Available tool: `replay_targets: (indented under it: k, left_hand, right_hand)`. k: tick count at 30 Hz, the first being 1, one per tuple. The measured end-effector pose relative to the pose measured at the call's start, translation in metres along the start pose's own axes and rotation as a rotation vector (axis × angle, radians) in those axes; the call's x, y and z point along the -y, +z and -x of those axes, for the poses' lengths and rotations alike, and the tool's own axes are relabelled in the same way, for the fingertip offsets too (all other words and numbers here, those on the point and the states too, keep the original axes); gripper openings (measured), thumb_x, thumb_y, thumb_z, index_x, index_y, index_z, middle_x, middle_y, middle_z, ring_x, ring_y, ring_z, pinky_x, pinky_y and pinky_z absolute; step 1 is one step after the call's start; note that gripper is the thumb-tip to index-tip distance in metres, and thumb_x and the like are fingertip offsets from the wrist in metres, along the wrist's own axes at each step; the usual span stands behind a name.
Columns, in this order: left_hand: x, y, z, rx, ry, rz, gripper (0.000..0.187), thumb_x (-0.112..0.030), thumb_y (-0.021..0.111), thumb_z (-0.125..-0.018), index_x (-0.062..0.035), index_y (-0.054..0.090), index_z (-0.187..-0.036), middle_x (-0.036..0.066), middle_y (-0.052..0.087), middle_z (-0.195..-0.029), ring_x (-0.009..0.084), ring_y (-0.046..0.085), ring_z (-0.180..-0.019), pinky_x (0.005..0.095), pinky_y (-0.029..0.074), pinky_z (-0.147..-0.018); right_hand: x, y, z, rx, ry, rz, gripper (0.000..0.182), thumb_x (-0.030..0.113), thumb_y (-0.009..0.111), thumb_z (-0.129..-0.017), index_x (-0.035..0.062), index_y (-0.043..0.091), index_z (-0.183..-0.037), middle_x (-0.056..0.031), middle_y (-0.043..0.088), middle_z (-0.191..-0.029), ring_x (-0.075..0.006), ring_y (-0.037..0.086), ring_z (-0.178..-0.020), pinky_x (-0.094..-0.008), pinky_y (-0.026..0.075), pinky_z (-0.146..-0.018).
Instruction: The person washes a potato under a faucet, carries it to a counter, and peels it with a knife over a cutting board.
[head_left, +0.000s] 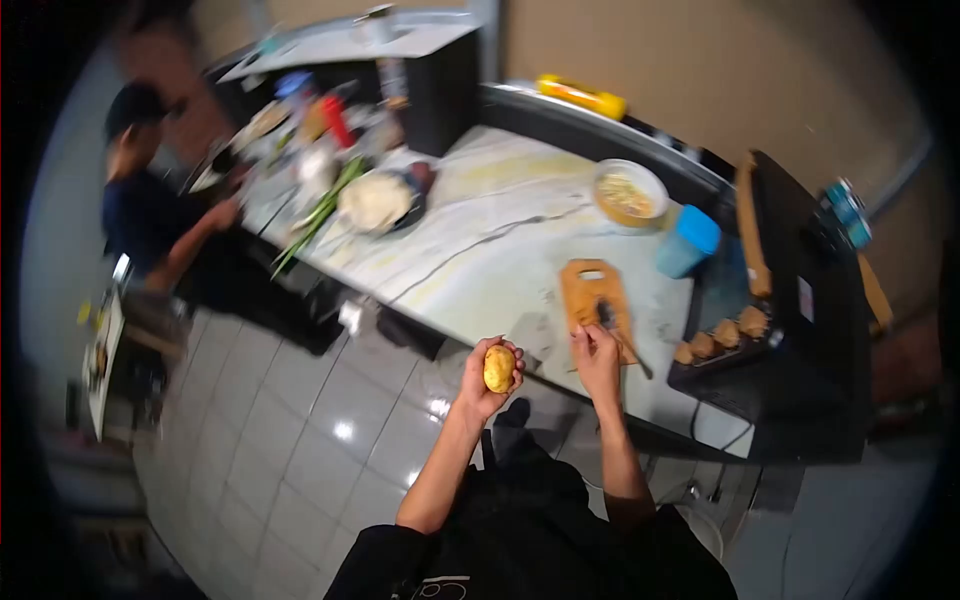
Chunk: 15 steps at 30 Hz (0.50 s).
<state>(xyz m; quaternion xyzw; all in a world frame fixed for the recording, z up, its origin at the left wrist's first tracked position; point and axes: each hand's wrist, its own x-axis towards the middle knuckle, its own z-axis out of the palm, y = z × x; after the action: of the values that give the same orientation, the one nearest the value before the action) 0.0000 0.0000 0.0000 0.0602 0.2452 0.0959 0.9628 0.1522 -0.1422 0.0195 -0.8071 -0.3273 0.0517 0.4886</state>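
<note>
Left hand [478, 388] cups potato [498, 369]; bowl [655, 184] holds pale pieces [624, 192].

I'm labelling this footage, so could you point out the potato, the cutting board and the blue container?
Potato [499, 369]: head view, middle of its visible side.
Cutting board [579, 294]: head view, bare surface below the handle slot.
Blue container [687, 244]: head view, about mid-height on its side.

There's a wide lane across the counter [475, 240], running between the round dish [373, 203] and the cutting board [578, 298]! Beyond the board, though, the bowl [655, 185] and blue container [688, 245] crowd the way, and a bulky black box [800, 400] walls off the right end.
</note>
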Motion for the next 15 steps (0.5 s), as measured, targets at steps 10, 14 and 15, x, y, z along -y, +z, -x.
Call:
replay_targets:
  k: [10, 14, 15]
  left_hand:
    - [0.012, -0.158, 0.323, -0.126, 0.792, 0.315, 0.024, -0.031, 0.054, -0.091, -0.0076, 0.06, -0.086, 0.007, 0.061, -0.086, 0.0196, 0.06, -0.08, 0.0315, 0.051, -0.073]
    - [0.027, -0.215, 0.449, -0.152, 1.158, 0.48, 0.024, -0.031, 0.053, -0.091, -0.0078, 0.06, -0.091, 0.008, 0.062, -0.091, 0.0218, 0.06, -0.085, 0.0344, 0.051, -0.079]
    - [0.03, -0.225, 0.476, -0.142, 1.264, 0.505, 0.027, -0.033, 0.053, -0.091, -0.0074, 0.061, -0.096, 0.009, 0.062, -0.095, 0.0226, 0.06, -0.089, 0.0357, 0.051, -0.081]
  right_hand:
    - [0.216, 0.163, 0.252, 0.93, -0.438, -0.439, 0.038, 0.016, 0.057, -0.097, 0.0024, 0.053, -0.132, -0.0157, 0.056, -0.123, -0.0231, 0.063, -0.096, -0.0324, 0.052, -0.083]
    - [0.284, 0.212, 0.346, 1.243, -0.611, -0.528, 0.044, 0.019, 0.059, -0.095, 0.0026, 0.05, -0.135, -0.0205, 0.049, -0.13, -0.0329, 0.053, -0.118, -0.0387, 0.043, -0.099]
    - [0.302, 0.224, 0.367, 1.333, -0.626, -0.567, 0.045, 0.019, 0.059, -0.095, 0.0023, 0.049, -0.135, -0.0222, 0.049, -0.13, -0.0363, 0.05, -0.123, -0.0407, 0.041, -0.103]
